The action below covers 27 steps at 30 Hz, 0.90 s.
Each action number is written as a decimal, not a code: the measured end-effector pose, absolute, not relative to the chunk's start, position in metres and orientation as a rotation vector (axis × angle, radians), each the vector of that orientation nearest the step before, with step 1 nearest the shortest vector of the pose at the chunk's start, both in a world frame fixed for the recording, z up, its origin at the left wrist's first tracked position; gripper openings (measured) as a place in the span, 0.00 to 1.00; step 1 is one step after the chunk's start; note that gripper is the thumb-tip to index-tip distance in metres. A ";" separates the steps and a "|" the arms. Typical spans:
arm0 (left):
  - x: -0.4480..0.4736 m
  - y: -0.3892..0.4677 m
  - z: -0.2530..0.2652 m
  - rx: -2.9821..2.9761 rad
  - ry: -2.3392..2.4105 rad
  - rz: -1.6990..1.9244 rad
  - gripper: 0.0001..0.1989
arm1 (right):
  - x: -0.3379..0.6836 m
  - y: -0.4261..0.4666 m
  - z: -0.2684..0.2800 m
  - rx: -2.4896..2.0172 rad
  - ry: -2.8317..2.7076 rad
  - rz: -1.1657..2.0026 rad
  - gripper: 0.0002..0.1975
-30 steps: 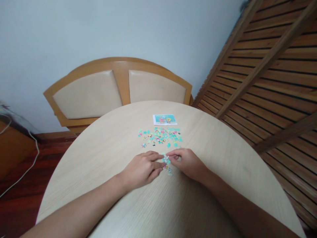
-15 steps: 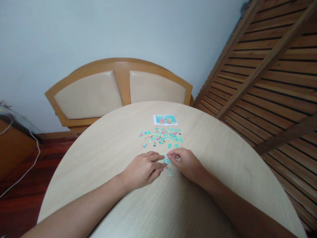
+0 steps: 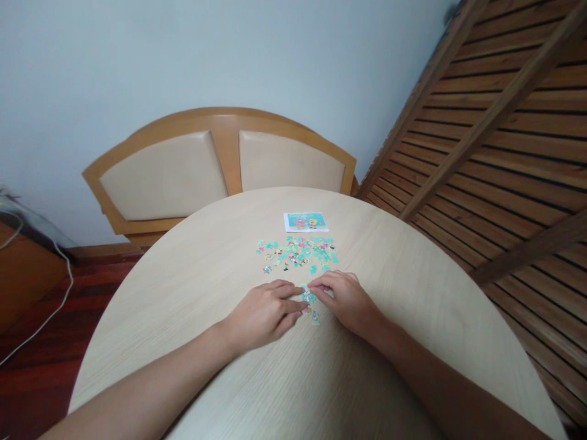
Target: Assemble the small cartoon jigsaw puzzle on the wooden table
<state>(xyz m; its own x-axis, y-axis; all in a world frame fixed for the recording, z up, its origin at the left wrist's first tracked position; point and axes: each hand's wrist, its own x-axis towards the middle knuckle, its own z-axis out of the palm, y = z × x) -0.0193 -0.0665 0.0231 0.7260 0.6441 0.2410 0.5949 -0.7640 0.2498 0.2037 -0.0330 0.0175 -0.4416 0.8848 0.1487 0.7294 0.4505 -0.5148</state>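
Between my hands lies a small joined cluster of jigsaw puzzle pieces (image 3: 308, 296), mostly turquoise and white, with yellow and pink bits lower down. My left hand (image 3: 268, 310) lies on the table at its left side, fingers stretched out and fingertips resting on the cluster's edge. From the right, my right hand (image 3: 346, 299) pinches a puzzle piece at the cluster's top edge, thumb and forefinger together. That piece is largely covered by the fingertips. A pale piece (image 3: 315, 318) sits at the cluster's lower end.
Loose puzzle pieces (image 3: 300, 250) are scattered beyond my hands. Behind them lies a picture card (image 3: 306, 222) with pink and yellow cartoon figures. The round wooden table (image 3: 183, 275) has a padded bench (image 3: 169, 174) behind it and a slatted wooden panel (image 3: 495, 134) at right.
My right hand has shifted slightly left, its fingertips closer to the cluster's top, and its other fingers have moved a little. My left hand stays in place.
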 end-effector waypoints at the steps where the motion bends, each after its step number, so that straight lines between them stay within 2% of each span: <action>1: -0.019 -0.066 0.023 2.772 1.005 0.472 0.13 | 0.204 -0.034 0.018 -1.363 -2.302 0.541 0.06; 20: -0.020 -0.066 0.023 2.763 0.995 0.501 0.14 | 0.207 -0.034 0.018 -1.366 -2.273 0.558 0.04; 27: -0.019 -0.066 0.024 2.766 0.997 0.483 0.14 | 0.217 -0.032 0.023 -1.300 -2.309 0.669 0.07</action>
